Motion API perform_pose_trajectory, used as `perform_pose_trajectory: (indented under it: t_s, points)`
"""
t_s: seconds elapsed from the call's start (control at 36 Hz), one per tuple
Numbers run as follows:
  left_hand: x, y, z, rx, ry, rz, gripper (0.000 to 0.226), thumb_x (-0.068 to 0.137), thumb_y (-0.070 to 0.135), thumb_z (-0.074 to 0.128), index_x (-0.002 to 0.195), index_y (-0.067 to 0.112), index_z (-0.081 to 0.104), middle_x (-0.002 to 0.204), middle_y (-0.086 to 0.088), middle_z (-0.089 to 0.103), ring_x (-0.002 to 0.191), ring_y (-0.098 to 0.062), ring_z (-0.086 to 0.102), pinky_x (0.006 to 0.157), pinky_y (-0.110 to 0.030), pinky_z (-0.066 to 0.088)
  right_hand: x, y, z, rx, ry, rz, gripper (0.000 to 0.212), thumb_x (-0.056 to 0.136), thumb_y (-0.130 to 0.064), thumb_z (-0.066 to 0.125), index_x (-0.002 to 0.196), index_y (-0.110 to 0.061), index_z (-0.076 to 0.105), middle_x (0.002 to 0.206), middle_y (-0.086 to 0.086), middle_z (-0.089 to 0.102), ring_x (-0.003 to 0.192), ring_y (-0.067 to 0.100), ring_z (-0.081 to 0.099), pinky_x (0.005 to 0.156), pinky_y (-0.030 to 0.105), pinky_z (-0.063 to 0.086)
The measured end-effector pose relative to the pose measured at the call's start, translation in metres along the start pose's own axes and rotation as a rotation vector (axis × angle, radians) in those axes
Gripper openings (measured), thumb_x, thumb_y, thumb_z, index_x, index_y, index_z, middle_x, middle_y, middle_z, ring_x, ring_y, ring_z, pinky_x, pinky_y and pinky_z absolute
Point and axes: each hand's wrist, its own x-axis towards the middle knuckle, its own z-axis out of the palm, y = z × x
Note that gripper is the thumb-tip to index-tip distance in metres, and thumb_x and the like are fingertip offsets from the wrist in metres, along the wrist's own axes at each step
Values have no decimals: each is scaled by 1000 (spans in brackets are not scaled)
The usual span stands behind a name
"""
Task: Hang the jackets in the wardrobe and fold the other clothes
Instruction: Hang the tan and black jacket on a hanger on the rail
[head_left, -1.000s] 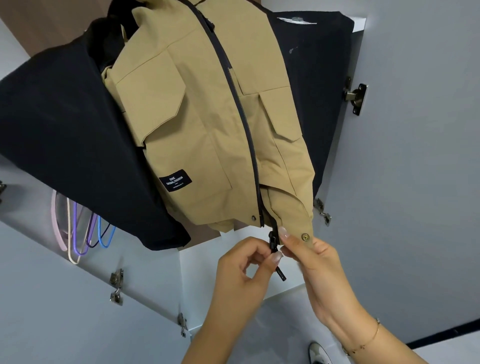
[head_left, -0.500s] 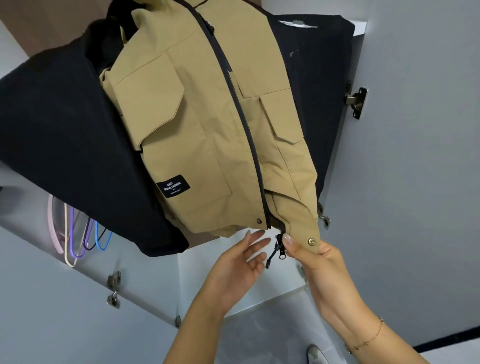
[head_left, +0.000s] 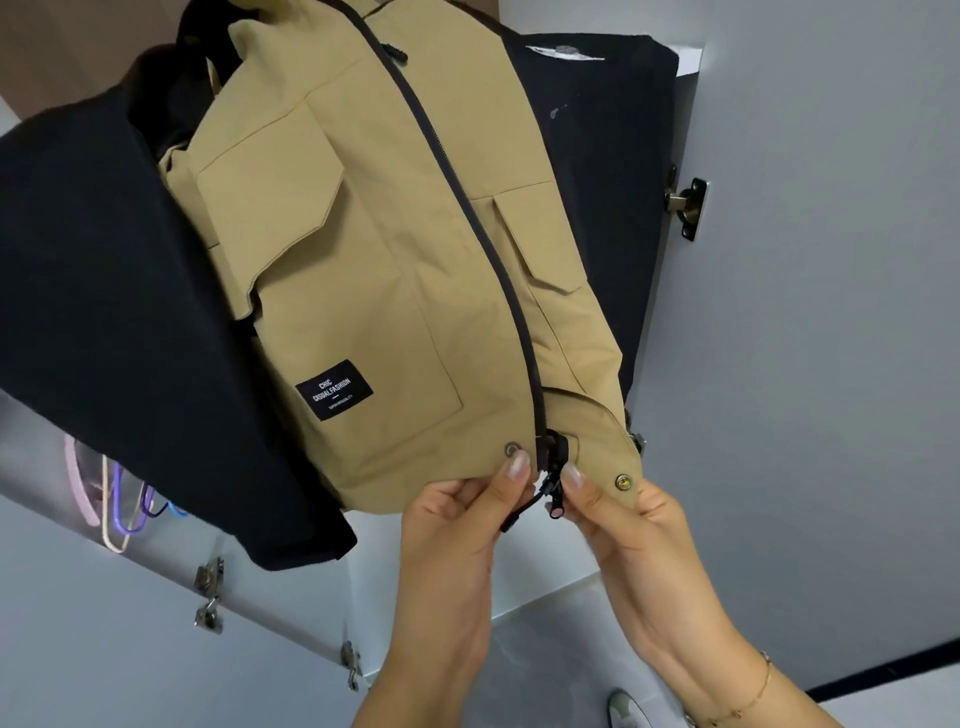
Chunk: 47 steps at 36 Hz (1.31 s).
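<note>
Tan jacket (head_left: 363, 270) on the rail, both hands at its hem.

It hangs in the wardrobe between dark coats (head_left: 104, 312), zip (head_left: 550, 493) at the bottom. Left hand (head_left: 457, 525) pinches the hem by the snap; right hand (head_left: 623, 519) pinches the flap beside the zip pull. Risk: a hard downward tug could drag it off its hanger, or snag cloth in the slider.

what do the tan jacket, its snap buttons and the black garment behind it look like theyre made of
Tan jacket: probably a smooth matte woven cotton or nylon blend; it creases crisply and has no sheen.
Snap buttons: apparently metal; they glint, brassy.
Black garment: soft, dull fabric, perhaps knit or fleece; the weave is too dark to tell.
</note>
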Motion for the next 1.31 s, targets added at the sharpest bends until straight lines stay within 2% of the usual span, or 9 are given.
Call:
perform_pose_trajectory:
  t_s: [0.08, 0.22, 0.42, 0.67, 0.83, 0.97, 1.08, 1.19, 1.31]
  points:
    - [-4, -1, 6, -2, 6, 45, 18, 74, 21, 74, 88, 10, 78, 98, -14, 74, 93, -22, 70, 84, -27, 55, -3, -5, 5, 22, -26, -21, 17, 73, -21, 72, 83, -8, 76, 87, 11, 72, 79, 17, 64, 71, 25, 53]
    - [-6, -6, 12, -55, 85, 41, 23, 68, 23, 76, 87, 11, 78, 98, -14, 74, 93, -21, 71, 84, -27, 56, -6, -6, 8, 77, -24, 2, 21, 74, -19, 71, 88, -5, 77, 99, 19, 73, 90, 22, 70, 73, 26, 55]
    - [-8, -13, 15, -108, 112, 52, 30, 68, 21, 75, 94, 6, 77, 103, -17, 73, 99, -25, 70, 86, -27, 56, -10, -7, 10, 158, 5, 45, 24, 71, -17, 73, 90, -2, 76, 101, 21, 72, 90, 23, 71, 72, 25, 55]
    - [-7, -25, 8, 103, 130, 122, 19, 67, 19, 74, 84, 11, 79, 90, -10, 76, 85, -16, 71, 70, -17, 54, -7, -6, 8, 125, 35, 8, 20, 71, -20, 74, 86, -7, 77, 96, 17, 74, 88, 21, 71, 72, 25, 56]
    - [-11, -33, 3, 182, 123, 161, 22, 71, 12, 71, 90, 4, 75, 92, -8, 76, 88, -15, 72, 75, -18, 54, -3, 2, 3, 107, 61, 64, 26, 70, -23, 76, 91, -7, 77, 102, 18, 73, 98, 25, 70, 79, 24, 55]
    - [-8, -39, -6, 227, 149, 106, 11, 81, 8, 70, 90, 7, 74, 89, -8, 76, 84, -14, 71, 75, -17, 53, -1, 9, -2, -34, 140, 224, 39, 73, -38, 71, 89, -2, 72, 84, 10, 69, 73, 17, 61, 74, 31, 54]
    - [-6, -44, -17, 284, 199, 73, 4, 84, 9, 70, 83, 9, 74, 82, -7, 75, 77, -11, 68, 71, -17, 52, -13, 19, -13, -230, 168, 373, 60, 65, -54, 66, 95, -2, 73, 88, 11, 72, 71, 19, 60, 68, 37, 56]
    - [-4, -43, -23, 302, 218, 44, 7, 83, 10, 72, 76, 11, 74, 76, -5, 74, 71, -7, 68, 66, -12, 50, -23, 24, -14, -360, 63, 350, 41, 71, -42, 66, 89, -6, 75, 85, 11, 73, 68, 15, 61, 75, 34, 56]
    - [-4, -40, -26, 317, 209, 29, 13, 83, 10, 72, 71, 13, 74, 74, -4, 74, 70, -6, 67, 65, -12, 49, -21, 21, -7, -361, 53, 237, 31, 84, -29, 59, 80, 0, 70, 66, 10, 64, 58, 17, 57, 59, 26, 53]
